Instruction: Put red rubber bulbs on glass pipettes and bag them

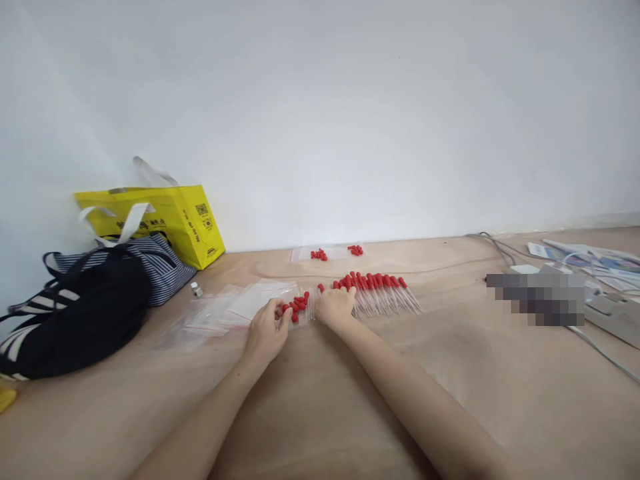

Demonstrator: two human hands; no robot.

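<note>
My left hand (266,331) is closed with thumb and fingers pinched on a red rubber bulb, beside a small heap of loose red bulbs (300,303). My right hand (336,307) reaches over the thin glass tubes (311,308); its fingers are curled down, and the hand hides what they hold. To its right lies a row of glass droppers (383,293) with red bulbs on their upper ends, side by side and slanting. Clear plastic zip bags (225,310) are spread to the left of my left hand.
Farther back, another clear bag (335,254) holds red bulbs and tubes. A yellow bag (197,227), a striped bag (167,267) and a black bag (95,313) crowd the left, near a small bottle (196,289). Right: a power strip (617,313), cables and papers (585,257).
</note>
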